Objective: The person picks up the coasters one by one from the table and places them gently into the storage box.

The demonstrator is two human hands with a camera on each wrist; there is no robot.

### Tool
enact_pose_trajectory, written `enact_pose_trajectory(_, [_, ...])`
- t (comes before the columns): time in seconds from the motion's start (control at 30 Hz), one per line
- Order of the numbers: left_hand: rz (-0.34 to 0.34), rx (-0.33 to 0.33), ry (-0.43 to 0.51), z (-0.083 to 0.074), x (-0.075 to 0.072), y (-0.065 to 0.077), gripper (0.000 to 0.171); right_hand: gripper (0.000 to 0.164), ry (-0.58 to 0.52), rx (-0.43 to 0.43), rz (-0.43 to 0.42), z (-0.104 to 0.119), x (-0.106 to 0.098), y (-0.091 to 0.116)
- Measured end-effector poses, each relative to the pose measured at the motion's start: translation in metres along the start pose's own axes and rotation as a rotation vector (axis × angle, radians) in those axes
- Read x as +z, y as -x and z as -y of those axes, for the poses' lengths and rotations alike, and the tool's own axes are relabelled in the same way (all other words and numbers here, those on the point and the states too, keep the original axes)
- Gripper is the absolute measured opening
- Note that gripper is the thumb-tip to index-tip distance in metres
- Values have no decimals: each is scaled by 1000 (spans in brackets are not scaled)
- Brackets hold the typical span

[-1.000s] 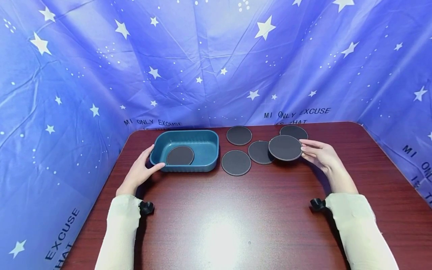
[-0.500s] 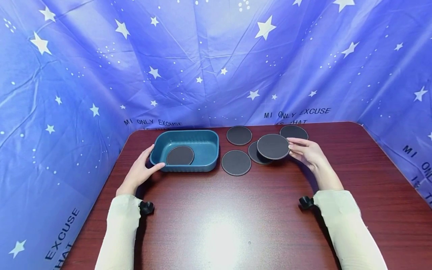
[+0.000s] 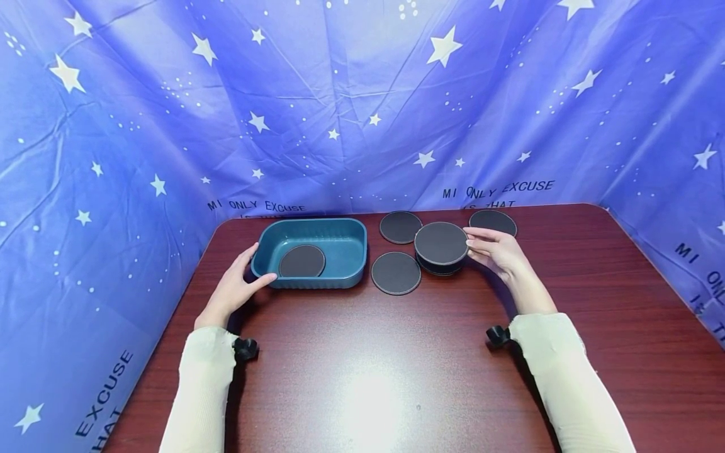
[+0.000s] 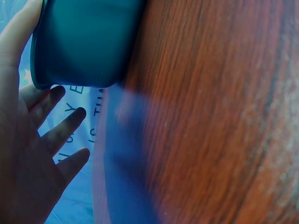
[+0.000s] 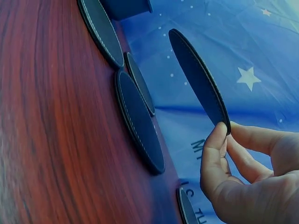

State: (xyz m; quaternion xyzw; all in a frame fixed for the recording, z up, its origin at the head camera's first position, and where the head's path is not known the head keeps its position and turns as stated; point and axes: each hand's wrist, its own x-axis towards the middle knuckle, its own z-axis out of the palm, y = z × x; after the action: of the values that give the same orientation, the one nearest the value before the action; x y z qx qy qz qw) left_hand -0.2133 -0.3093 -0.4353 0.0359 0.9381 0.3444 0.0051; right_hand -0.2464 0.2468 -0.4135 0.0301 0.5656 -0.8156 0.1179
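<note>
My right hand (image 3: 500, 253) is pinching a black disc (image 3: 442, 243) by its edge, probably keeping its face free, above a lower disc (image 5: 140, 122). My left hand (image 3: 233, 286) is gripping the teal container (image 3: 347, 281) at a corner, seemingly steadying it.

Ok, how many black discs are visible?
6: one disc in the container, a second in the right hand, a third below it, a fourth front left, a fifth rear left, a sixth rear right. Others may hide.
</note>
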Motion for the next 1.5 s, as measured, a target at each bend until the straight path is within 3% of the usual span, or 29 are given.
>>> enact_pose_trajectory(1.2, [2, -4, 3, 2, 0, -1, 97, 26, 5, -19, 36, 22, 68, -21])
enact_pose_trajectory(1.5, [4, -3, 9, 4, 1, -2, 97, 34, 32, -8, 21, 26, 84, -28])
